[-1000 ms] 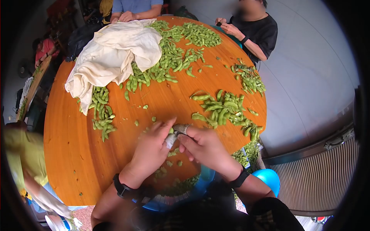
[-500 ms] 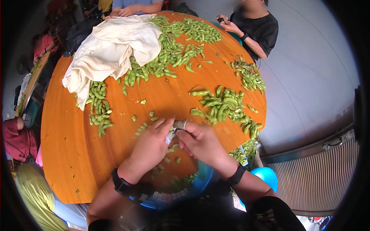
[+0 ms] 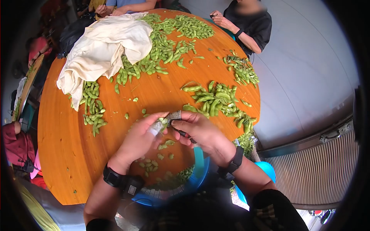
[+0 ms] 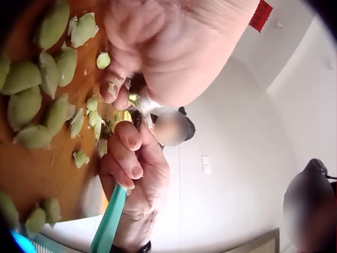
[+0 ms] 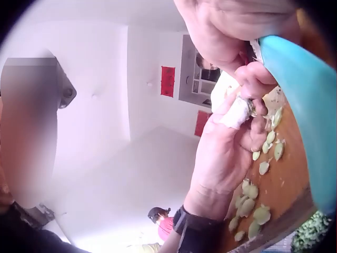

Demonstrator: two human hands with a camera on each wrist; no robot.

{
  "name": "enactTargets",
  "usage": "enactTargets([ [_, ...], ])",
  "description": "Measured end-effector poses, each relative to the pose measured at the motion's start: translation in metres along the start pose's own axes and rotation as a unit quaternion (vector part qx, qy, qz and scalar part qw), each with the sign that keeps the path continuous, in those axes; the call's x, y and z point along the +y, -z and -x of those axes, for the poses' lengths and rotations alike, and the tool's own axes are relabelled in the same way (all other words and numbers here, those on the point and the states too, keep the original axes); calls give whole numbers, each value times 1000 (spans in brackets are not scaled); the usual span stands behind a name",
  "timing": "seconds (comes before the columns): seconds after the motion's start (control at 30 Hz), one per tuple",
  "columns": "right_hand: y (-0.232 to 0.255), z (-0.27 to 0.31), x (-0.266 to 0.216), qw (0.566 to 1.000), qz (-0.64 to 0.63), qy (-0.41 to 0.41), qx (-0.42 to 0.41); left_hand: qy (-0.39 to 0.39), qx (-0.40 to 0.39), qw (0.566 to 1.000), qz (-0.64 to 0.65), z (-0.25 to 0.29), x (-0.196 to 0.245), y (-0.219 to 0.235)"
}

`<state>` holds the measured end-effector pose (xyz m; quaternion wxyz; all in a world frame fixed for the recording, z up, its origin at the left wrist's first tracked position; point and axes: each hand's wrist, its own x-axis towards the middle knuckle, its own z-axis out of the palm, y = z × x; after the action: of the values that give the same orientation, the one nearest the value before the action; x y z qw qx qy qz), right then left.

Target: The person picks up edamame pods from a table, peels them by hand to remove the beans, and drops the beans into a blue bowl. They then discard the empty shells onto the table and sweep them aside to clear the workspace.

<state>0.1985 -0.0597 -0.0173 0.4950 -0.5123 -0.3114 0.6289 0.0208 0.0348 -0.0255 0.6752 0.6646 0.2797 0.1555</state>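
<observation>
My left hand [image 3: 140,138] pinches a green bean pod [image 3: 165,121] between thumb and a white-taped fingertip [image 3: 156,127], just above the round orange table [image 3: 69,154]. My right hand [image 3: 198,131] meets it from the right, with a grey wrapped fingertip [image 3: 175,114] against the pod. In the left wrist view the right hand [image 4: 137,168] grips a small tool with a teal handle [image 4: 108,221]. The left fingers [image 4: 113,92] hold torn pod pieces. Shelled beans [image 3: 150,165] lie on the table under both hands.
A pile of pods [image 3: 217,101] lies right of my hands, and more pods [image 3: 162,50] spread beside a cream cloth [image 3: 104,46] at the back. A blue basin [image 3: 192,175] sits at the near table edge. Other people sit at the far and left sides.
Both hands have risen a little off the table and shifted left, still joined at the pod. More shelled beans show beneath them.
</observation>
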Motion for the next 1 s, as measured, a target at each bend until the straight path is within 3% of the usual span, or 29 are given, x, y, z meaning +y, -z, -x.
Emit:
enactTargets([
  [0.03,-1,1,-2,1000,1,-4,-10,-4,4,999,46,0,1,0],
  [0.17,-15,7,-1,995,83,38,37,-26,49,998,18,-1,1,-7],
  [0.23,-19,7,7,980,148,113,69,-43,81,996,16,1,0,-11],
  [0.33,-24,8,12,980,155,109,69,-39,106,993,-28,-1,-7,-9],
  [0.5,-23,11,8,979,148,108,86,-32,130,991,12,-1,-5,-4],
  [0.57,-13,18,-2,977,118,117,136,-38,140,989,36,-3,-3,-1],
  [0.6,-5,21,-7,963,167,132,168,-59,158,985,32,-4,-4,2],
  [0.63,6,23,-8,911,280,227,202,-80,175,981,28,-4,-5,5],
  [0.67,16,28,-13,829,429,263,245,-86,181,980,-6,-4,-5,9],
  [0.7,25,33,-18,721,563,292,279,-85,182,980,-4,-3,-4,10],
  [0.73,28,37,-19,668,636,278,268,-122,187,970,-99,-2,-3,10],
  [0.77,25,38,-17,669,636,277,267,-158,187,950,-195,-1,-3,11],
  [0.83,8,39,-7,681,639,326,148,-177,189,933,-251,-4,-8,13],
  [0.87,-5,40,-1,696,644,297,111,-197,193,911,-306,-4,-9,14],
  [0.9,-13,37,1,698,638,318,62,-199,193,910,-308,-2,-7,14],
  [1.0,-17,31,6,665,689,287,34,-168,184,901,-355,1,1,12],
])
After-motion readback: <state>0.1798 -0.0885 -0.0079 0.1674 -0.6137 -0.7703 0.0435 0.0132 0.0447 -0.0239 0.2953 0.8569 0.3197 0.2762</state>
